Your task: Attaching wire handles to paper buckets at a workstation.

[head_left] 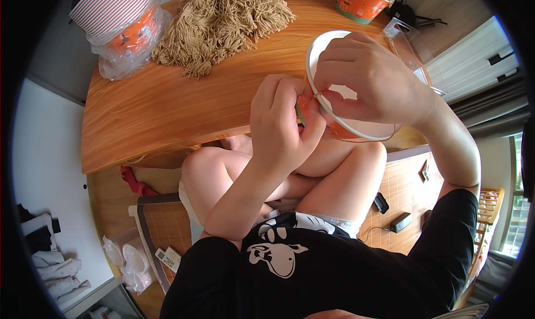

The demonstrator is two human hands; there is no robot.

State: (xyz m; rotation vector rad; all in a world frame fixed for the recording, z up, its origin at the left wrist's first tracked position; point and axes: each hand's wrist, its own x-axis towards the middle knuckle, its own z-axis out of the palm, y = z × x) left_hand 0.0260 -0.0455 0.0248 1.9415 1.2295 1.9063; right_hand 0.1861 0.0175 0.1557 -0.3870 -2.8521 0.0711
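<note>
In front of me, above my lap, an orange paper bucket (338,131) with a white rim is tilted so that its mouth faces me. A thin tan cord (317,95) crosses the rim, and a loose loop of it hangs by the rim's lower right. My left hand (281,118) is closed on the bucket's outer left side, thumb and fingertips pinching at the rim beside the cord. Over the mouth, my right hand (373,76) is curled, with thumb and fingers pinched on the cord at the inner side of the rim. Its fingertips are partly hidden.
A tangled heap of tan cords (223,26) lies on the wooden table (167,107). Nested paper buckets (111,10), partly bagged in clear plastic, stand at the far left. Another bucket stack (362,4) is at the far right. Below the table edge are my crossed legs (334,179).
</note>
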